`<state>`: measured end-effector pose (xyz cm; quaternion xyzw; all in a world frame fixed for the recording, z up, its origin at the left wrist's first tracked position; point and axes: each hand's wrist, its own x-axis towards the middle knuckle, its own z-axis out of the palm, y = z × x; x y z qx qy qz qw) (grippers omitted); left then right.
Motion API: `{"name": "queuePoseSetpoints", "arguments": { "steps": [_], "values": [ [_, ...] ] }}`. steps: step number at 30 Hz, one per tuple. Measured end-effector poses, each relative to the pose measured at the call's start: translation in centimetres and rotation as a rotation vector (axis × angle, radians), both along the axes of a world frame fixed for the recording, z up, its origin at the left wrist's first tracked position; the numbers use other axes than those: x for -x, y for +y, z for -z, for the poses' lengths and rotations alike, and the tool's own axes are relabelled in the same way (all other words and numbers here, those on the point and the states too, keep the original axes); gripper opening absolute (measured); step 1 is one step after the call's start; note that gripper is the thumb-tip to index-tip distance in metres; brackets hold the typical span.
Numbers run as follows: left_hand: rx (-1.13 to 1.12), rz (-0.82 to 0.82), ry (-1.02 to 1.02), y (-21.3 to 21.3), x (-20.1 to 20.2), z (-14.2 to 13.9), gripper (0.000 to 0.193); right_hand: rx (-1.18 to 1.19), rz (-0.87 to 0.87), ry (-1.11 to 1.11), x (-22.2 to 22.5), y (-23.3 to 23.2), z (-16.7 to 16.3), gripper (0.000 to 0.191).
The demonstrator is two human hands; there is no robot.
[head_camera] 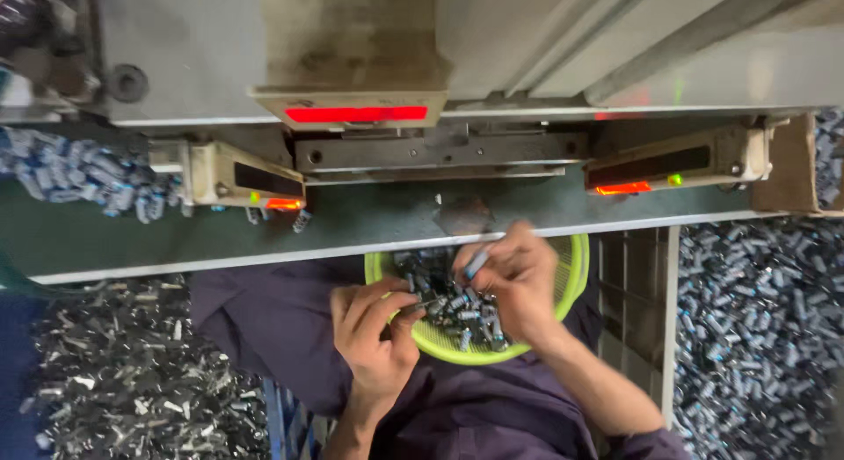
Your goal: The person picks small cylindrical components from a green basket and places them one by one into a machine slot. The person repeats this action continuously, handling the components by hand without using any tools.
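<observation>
A yellow-green mesh basket (573, 268) rests on my lap, holding several small grey cylindrical parts (457, 306). My left hand (374, 324) curls at the basket's left rim, fingertips pinching a small part. My right hand (514, 280) is over the basket's middle, holding one small grey-blue cylinder (476, 263) between thumb and fingers, tip pointing up and away.
A green work surface (158, 231) runs ahead of me, with a machine above it showing red lit bars (356, 114) and orange lights (622, 188). Piles of small metal parts lie at the left (132, 372), the right (756, 328) and on the far left of the surface (79, 174).
</observation>
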<state>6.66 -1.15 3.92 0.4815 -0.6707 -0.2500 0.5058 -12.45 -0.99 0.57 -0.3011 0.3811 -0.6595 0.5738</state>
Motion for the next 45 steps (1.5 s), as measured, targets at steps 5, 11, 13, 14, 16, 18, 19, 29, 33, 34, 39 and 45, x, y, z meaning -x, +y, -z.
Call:
{"name": "queuePoseSetpoints", "arguments": {
  "steps": [5, 11, 13, 14, 16, 18, 19, 29, 33, 34, 39, 45],
  "values": [
    [-0.802, 0.204, 0.797, 0.0, -0.2, 2.0, 0.017, 0.675, 0.37, 1.162, 2.1, -8.5, -5.8, 0.03],
    [-0.369, 0.493, 0.855, 1.1, -1.7, 2.7, 0.054, 0.397, 0.228, 1.376, 1.6, -13.6, -5.6, 0.024],
    [-0.428, 0.423, 0.889, 1.4, -2.1, 3.1, 0.056, 0.43, 0.188, 1.42, 1.4, -13.3, -6.9, 0.026],
    [-0.45, 0.405, 0.905, 1.4, -2.2, 3.3, 0.057, 0.448, 0.173, 1.511, 1.6, -13.0, -8.0, 0.027],
    [-0.468, 0.377, 0.926, 1.3, -2.4, 3.5, 0.052, 0.503, 0.175, 1.649, 2.1, -11.6, -10.0, 0.031],
    [-0.431, 0.377, 0.921, 1.0, -2.4, 3.4, 0.046, 0.603, 0.207, 1.729, 1.9, -8.3, -11.1, 0.038],
    [-0.386, 0.384, 0.906, 0.8, -2.4, 3.2, 0.043, 0.616, 0.063, 1.428, 1.2, -7.5, -10.4, 0.036],
    [-0.438, 0.26, 0.324, -0.7, -0.8, 0.1, 0.008, 0.168, -0.044, 0.898, -2.6, 2.3, 0.6, 0.036],
    [-0.333, 0.253, 0.223, -0.8, -0.4, 0.5, 0.005, 0.049, -0.015, 0.358, -2.8, 2.8, 0.9, 0.037],
    [-0.319, 0.24, 0.215, -0.7, -0.4, 0.5, 0.005, 0.121, -0.028, 0.464, -2.9, 2.8, 1.2, 0.038],
    [-0.418, 0.309, -0.025, -0.2, -2.2, -0.4, 0.008, -0.271, -0.064, 0.344, -2.7, 2.5, 4.4, 0.042],
    [0.532, -1.336, -3.268, 1.1, -8.1, 0.4, 0.01, -0.153, -0.021, -0.171, -1.9, 1.3, 1.7, 0.029]
  ]
}}
